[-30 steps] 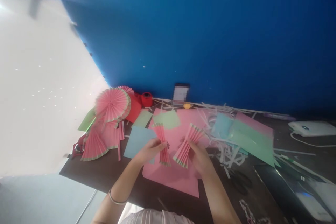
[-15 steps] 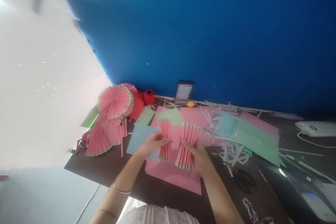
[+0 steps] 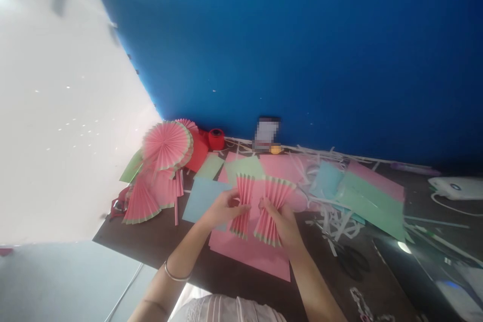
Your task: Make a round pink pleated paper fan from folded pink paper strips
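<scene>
Two pleated pink papers with green edges are held upright above the pink sheets (image 3: pixel 249 256), side by side with a narrow gap between them. My left hand (image 3: pixel 225 209) pinches the narrower left pleated paper (image 3: pixel 244 219) around its middle. The right pleated paper (image 3: pixel 272 191), fanned out at top and bottom, is gripped at its middle by my right hand (image 3: pixel 285 221). A blue sheet (image 3: pixel 204 196) lies partly behind my left hand.
At the left stand round pink paper fans (image 3: pixel 166 143) and a red tape roll (image 3: pixel 216 139). White paper strips (image 3: pixel 341 224), dark scissors (image 3: pixel 352 259) and green sheets (image 3: pixel 373 201) lie right. A white device (image 3: pixel 456 187) sits far right.
The left pleated paper has moved slightly right and down with my left hand. The right one is fanned a little wider at its top. The whole view has shifted slightly.
</scene>
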Motion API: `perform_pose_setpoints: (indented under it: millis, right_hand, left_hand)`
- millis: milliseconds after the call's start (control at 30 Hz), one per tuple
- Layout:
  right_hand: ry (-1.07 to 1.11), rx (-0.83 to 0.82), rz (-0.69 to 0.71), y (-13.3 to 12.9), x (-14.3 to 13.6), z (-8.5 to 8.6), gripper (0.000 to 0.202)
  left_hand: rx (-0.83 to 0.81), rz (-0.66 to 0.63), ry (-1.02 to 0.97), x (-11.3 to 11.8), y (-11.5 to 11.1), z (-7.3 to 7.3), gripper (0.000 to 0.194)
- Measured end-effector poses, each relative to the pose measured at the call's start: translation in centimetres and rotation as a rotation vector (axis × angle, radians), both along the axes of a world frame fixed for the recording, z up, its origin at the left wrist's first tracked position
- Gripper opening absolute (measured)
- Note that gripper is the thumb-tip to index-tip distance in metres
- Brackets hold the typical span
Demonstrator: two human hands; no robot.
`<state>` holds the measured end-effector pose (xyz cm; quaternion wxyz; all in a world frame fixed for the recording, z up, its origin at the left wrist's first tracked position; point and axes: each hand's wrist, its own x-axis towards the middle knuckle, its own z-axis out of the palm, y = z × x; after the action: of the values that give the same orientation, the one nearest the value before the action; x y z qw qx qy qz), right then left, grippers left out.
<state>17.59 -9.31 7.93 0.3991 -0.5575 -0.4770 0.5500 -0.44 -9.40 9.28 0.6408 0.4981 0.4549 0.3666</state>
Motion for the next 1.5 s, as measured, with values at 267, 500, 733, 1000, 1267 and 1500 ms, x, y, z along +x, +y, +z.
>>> perform_pose_setpoints:
  millis: [267, 500, 733, 1000, 1267, 1500]
  right_hand:
    - [-0.037, 0.030, 0.014, -0.7, -1.1, 1.9, 0.038]
    - [-0.052, 0.050, 0.001, -0.8, -1.7, 3.3, 0.036]
    - [-0.076, 0.092, 0.033, -0.8, -1.7, 3.2, 0.034]
    - [-0.064, 0.106, 0.063, -0.8, -1.5, 2.6, 0.032]
    - [-0.136, 0.109, 0.066, -0.7, -1.5, 3.0, 0.033]
    - [-0.136, 0.076, 0.072, -0.7, -1.3, 2.5, 0.034]
  left_hand:
    - [0.021, 0.037, 0.004, 0.4, -0.1, -0.3, 0.038]
    - [0.022, 0.006, -0.013, 0.4, -0.3, 0.0, 0.037]
    - [0.045, 0.013, -0.016, 0.6, -0.3, -0.4, 0.036]
    - [0.045, 0.010, 0.024, 0.8, -0.2, -0.2, 0.036]
    - [0.027, 0.033, 0.052, 1.0, -0.3, -0.3, 0.035]
    - [0.089, 0.026, 0.092, 1.0, -0.4, -0.3, 0.031]
